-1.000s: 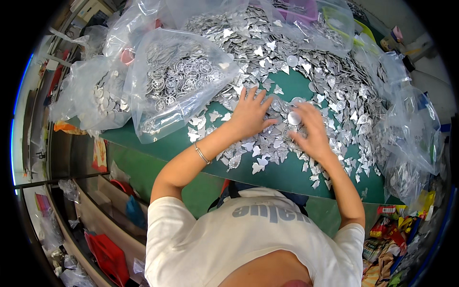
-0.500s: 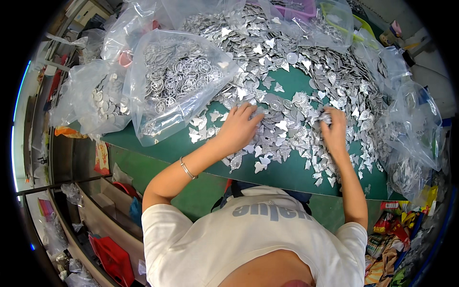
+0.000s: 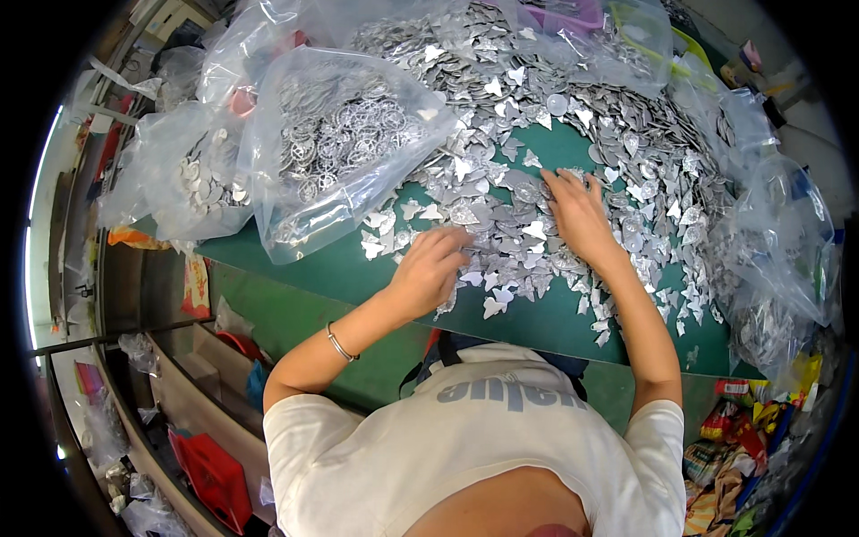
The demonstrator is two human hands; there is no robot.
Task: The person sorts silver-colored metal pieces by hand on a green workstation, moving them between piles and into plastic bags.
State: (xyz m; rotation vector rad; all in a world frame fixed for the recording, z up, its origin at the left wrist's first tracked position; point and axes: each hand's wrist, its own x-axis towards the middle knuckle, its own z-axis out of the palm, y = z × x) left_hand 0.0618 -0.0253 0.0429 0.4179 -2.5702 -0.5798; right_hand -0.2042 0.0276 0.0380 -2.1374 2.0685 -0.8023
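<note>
Head view: beside the filled clear bag point(image 3: 344, 143), most silver metal pieces point(image 3: 573, 134) lie unsorted; left hand point(image 3: 429, 268) curled loosely over some, right hand point(image 3: 577, 215) flat, holding nothing.

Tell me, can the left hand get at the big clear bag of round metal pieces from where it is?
Probably yes. The left hand rests on the loose silver pieces, and only bare green tabletop lies between it and the clear bag just to its left.
</note>
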